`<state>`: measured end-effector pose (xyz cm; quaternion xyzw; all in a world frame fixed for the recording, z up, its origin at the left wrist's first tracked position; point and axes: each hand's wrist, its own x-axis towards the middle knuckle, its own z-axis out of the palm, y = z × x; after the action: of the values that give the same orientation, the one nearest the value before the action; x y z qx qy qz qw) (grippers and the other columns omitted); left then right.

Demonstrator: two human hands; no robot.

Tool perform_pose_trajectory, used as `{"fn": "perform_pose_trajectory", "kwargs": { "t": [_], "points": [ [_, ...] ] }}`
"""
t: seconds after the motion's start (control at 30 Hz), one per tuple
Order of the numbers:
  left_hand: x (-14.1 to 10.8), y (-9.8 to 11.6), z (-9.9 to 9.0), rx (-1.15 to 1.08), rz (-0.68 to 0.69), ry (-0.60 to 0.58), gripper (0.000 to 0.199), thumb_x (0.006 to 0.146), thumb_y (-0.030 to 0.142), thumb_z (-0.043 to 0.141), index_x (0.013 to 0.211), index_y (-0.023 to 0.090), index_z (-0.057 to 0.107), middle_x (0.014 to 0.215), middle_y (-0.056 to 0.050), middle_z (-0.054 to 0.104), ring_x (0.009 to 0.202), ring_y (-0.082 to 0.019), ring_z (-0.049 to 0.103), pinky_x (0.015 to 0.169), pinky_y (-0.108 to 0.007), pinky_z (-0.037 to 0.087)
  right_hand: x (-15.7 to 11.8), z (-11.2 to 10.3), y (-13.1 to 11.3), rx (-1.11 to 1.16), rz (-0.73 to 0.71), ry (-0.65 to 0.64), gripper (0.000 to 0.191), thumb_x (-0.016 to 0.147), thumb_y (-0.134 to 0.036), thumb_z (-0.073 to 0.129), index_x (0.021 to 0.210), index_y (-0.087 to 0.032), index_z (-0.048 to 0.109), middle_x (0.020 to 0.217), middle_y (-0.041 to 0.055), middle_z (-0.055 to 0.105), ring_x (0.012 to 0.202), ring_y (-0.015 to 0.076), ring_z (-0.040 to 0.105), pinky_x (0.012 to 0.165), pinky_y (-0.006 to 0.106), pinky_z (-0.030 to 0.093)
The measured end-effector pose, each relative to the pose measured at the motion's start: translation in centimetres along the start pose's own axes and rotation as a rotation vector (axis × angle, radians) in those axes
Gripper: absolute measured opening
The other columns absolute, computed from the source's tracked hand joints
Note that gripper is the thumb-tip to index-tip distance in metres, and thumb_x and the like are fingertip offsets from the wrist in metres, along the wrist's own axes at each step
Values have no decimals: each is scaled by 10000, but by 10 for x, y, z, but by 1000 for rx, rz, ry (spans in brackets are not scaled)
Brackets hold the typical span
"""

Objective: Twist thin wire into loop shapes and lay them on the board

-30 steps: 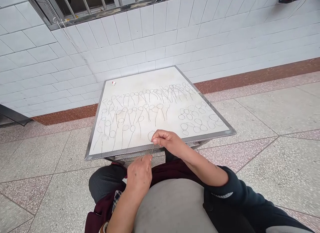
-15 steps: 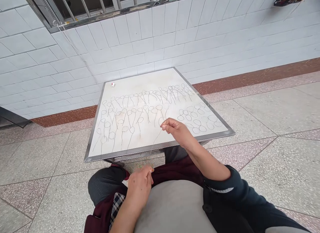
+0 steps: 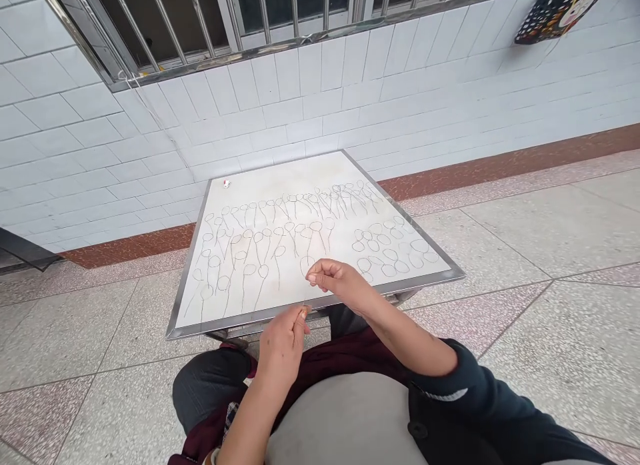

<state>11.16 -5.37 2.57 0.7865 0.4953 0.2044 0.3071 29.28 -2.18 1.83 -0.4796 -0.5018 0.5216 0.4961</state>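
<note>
My right hand (image 3: 330, 278) is closed in a pinch over the front of the table, holding a thin wire (image 3: 307, 265) whose loop shows just past the fingertips. Lower and to the left, my left hand (image 3: 286, 335) pinches at the table's front edge, close to the wire's tail. The tail between the hands is very faint. Several looped wires (image 3: 263, 272) with straight tails lie in rows across the white tabletop (image 3: 287, 168). At the table's right, several closed wire rings (image 3: 389, 270) are spread in a group.
A small red-and-white item (image 3: 227, 184) sits at the table's far left corner. A metal rim (image 3: 200, 329) edges the table. Behind stands a white tiled wall (image 3: 310, 118) with a barred window (image 3: 225, 25). A patterned bag (image 3: 555, 15) hangs at the upper right.
My left hand has risen toward the table edge, nearer to my right hand. The right hand sits slightly lower and further left in view; the whole view has shifted a little.
</note>
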Motion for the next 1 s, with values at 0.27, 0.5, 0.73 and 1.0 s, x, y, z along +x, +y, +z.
{"fn": "perform_pose_trajectory", "kwargs": {
  "t": [0.27,0.5,0.73,1.0],
  "points": [
    [-11,-26,28,-122,-120,-81,404,928,383,325,891,194,680,627,-18,676,591,-182,613,593,-279,444,11,8,40,52,65,38,263,703,-424,656,771,-177,595,688,-24,550,596,101,426,611,256,364],
    [-13,-55,49,-280,-249,-147,473,893,527,341,834,184,661,626,-25,656,586,-177,603,579,-268,453,40,-5,62,-146,64,199,208,761,-398,554,841,-212,507,713,-16,596,620,120,504,599,255,434],
    [-15,-72,55,-343,-290,-212,424,848,515,403,903,184,661,631,-22,625,601,-176,581,546,-254,451,104,-98,51,-439,182,456,120,883,-267,425,956,-221,509,881,16,637,758,141,547,639,254,432],
    [-11,-83,62,-386,-320,-225,475,799,574,436,914,173,663,623,-25,605,599,-185,564,540,-264,447,143,-141,54,-750,411,532,322,916,-348,536,1170,-150,543,1114,76,591,926,185,607,798,386,519]
  ]
}}
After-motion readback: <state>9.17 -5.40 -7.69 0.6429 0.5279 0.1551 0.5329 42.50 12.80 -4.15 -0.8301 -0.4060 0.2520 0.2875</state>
